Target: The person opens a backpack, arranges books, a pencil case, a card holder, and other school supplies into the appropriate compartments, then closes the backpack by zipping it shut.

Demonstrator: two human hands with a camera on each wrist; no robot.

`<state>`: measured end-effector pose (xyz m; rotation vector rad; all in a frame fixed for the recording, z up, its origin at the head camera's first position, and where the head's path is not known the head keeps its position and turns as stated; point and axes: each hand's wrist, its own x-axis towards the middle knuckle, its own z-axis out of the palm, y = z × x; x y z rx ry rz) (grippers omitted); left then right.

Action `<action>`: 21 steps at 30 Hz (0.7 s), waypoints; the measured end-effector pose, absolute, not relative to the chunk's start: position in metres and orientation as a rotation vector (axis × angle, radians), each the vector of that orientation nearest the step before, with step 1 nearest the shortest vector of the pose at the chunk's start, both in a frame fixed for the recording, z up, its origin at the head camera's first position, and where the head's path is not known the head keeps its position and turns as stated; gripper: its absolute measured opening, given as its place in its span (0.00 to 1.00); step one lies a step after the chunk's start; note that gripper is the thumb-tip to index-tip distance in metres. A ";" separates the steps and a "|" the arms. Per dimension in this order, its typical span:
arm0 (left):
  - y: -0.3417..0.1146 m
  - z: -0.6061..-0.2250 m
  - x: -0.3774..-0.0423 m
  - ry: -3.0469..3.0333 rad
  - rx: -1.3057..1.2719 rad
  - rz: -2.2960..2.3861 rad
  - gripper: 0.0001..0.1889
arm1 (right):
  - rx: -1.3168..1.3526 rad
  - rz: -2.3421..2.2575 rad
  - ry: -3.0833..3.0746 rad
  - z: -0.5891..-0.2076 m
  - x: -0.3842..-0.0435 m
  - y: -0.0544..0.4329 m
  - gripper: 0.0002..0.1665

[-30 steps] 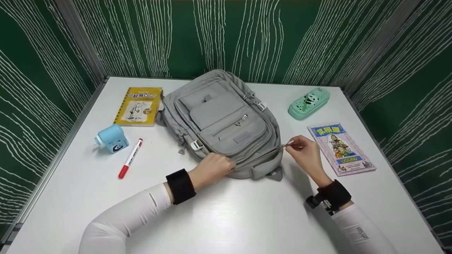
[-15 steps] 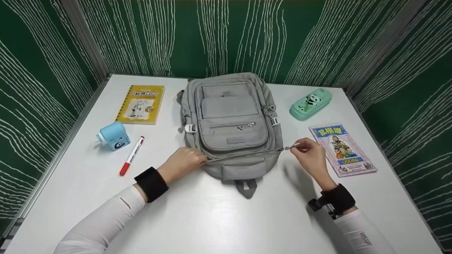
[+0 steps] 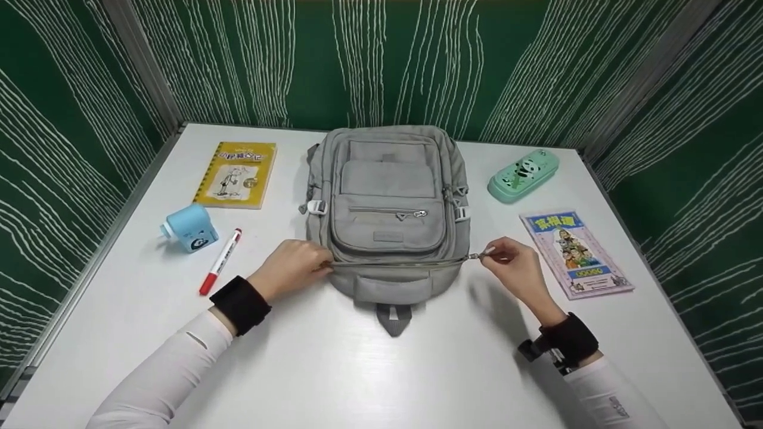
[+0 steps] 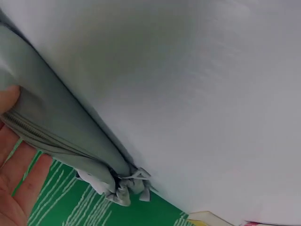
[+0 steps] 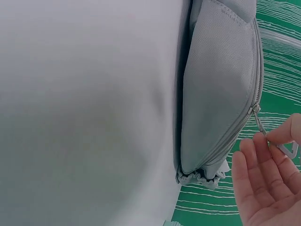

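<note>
A grey backpack [image 3: 390, 179] lies front side up on the white table, its carry handle [image 3: 393, 290] towards me. My left hand [image 3: 293, 267] pinches the backpack's edge beside the zipper at the left; in the left wrist view the thumb presses the grey cloth near the zipper teeth [image 4: 28, 127]. At the bag's right side, my right hand [image 3: 514, 265] pinches the zipper pull [image 5: 259, 123] between thumb and fingers. The zipper line [image 3: 399, 264] runs straight across the bag between both hands. In the right wrist view the teeth above the slider look closed.
Left of the bag are a yellow book [image 3: 236, 176], a blue panda-print bottle-shaped item [image 3: 192, 228] and a red-and-white marker [image 3: 220, 262]. To the right lie a green panda pencil case [image 3: 524, 175] and a pink-bordered booklet [image 3: 577, 253]. Green panels [image 3: 411, 65] surround the table.
The backpack has turned from slanted to nearly straight, its handle end swinging left. My left hand has moved left with the cloth, while the right hand still holds the zipper pull at the right.
</note>
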<state>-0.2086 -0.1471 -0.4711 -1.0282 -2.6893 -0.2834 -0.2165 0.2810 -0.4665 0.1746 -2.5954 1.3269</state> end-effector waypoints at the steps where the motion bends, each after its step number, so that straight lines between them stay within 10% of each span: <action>1: -0.146 -0.470 -0.208 -2.708 -1.022 -0.289 0.08 | 0.182 1.328 -2.599 -0.467 -0.216 0.281 0.05; 21: -0.043 -0.452 -0.202 -2.623 -1.274 -0.255 0.09 | 0.188 1.598 -2.557 -0.469 -0.223 0.275 0.07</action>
